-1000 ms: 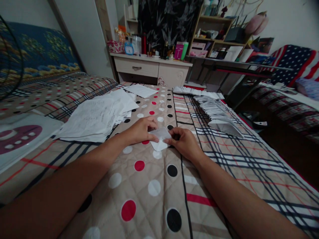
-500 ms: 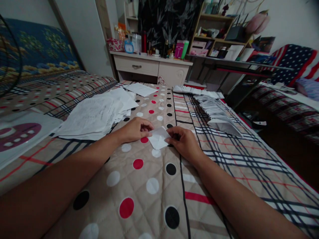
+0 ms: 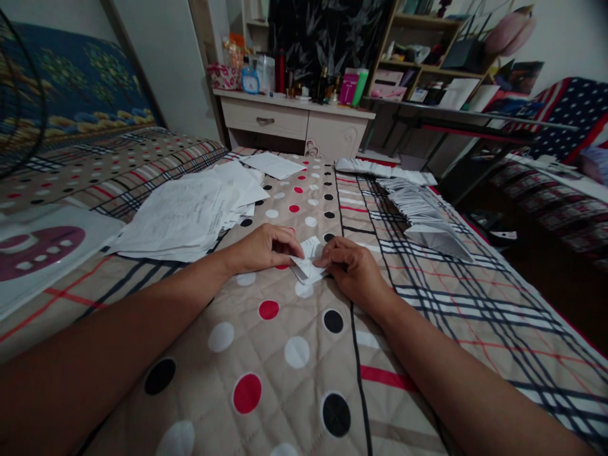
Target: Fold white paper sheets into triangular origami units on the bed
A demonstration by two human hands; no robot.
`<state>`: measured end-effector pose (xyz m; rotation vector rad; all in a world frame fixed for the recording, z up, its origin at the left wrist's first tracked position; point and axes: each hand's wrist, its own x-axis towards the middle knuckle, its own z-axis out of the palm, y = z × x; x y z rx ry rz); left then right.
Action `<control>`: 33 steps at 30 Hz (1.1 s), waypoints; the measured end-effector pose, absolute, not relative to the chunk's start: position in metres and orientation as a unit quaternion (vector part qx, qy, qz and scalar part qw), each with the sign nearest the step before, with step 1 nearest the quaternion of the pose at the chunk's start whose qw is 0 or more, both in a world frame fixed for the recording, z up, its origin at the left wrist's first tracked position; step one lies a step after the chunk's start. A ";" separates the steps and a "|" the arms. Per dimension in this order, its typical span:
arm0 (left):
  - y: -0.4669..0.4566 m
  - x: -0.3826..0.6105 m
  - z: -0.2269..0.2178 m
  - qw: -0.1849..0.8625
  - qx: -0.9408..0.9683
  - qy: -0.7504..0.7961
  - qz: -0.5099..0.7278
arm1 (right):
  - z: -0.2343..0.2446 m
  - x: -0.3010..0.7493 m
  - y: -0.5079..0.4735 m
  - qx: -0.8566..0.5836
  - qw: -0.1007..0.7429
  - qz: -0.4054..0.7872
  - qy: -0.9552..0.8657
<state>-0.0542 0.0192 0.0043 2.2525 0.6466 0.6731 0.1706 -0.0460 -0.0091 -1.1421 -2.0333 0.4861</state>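
A small piece of folded white paper [image 3: 308, 271] lies on the bedspread between my two hands, its flaps partly lifted. My left hand [image 3: 268, 248] pinches its left corner between thumb and fingers. On the other side, my right hand [image 3: 349, 265] grips the right edge, fingertips bent over the paper. Printed marks show on the upper flap. To the left rests a stack of larger white sheets [image 3: 175, 212], some with faint print. At the right, a long row of folded paper pieces [image 3: 413, 206] stands packed together.
A patterned bedspread [image 3: 270, 373] covers the surface under my hands. At the far left lies a plastic bag [image 3: 47, 244] with a purple print. One loose white sheet [image 3: 273, 166] lies beyond the stack. A white dresser [image 3: 266, 120] stands past the bed's far end.
The paper lay flat as a small square; now its flaps are lifted and creased inward. My right fingers have moved in over it. The whole view has shifted slightly.
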 end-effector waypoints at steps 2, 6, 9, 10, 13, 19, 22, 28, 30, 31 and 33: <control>0.019 -0.054 0.004 0.351 0.868 0.231 0.266 | -0.009 0.170 -0.046 -0.441 0.360 0.179 -0.803; 0.019 -0.054 0.004 0.356 0.868 0.215 0.271 | -0.007 0.170 -0.048 -0.437 0.347 0.162 -0.814; 0.017 -0.053 0.006 0.341 0.872 0.240 0.258 | -0.004 0.170 -0.049 -0.449 0.340 0.154 -0.812; 0.017 -0.053 0.007 0.338 0.872 0.248 0.253 | -0.002 0.169 -0.049 -0.453 0.338 0.152 -0.811; 0.017 -0.053 0.006 0.341 0.874 0.238 0.250 | -0.001 0.167 -0.050 -0.448 0.341 0.145 -0.814; 0.019 -0.054 0.001 0.338 0.883 0.196 0.260 | -0.005 0.164 -0.050 -0.393 0.328 0.077 -0.856; 0.019 -0.055 0.001 0.320 0.892 0.189 0.259 | -0.003 0.164 -0.052 -0.402 0.322 0.082 -0.853; 0.016 -0.051 0.002 0.274 0.876 0.261 0.299 | 0.002 0.166 -0.051 -0.481 0.360 0.185 -0.778; 0.015 -0.048 0.002 0.269 0.865 0.282 0.316 | 0.001 0.165 -0.049 -0.509 0.379 0.193 -0.749; 0.015 -0.047 0.001 0.272 0.861 0.285 0.322 | 0.001 0.165 -0.048 -0.508 0.382 0.191 -0.748; 0.016 -0.047 0.000 0.279 0.860 0.275 0.327 | -0.001 0.166 -0.047 -0.484 0.382 0.183 -0.766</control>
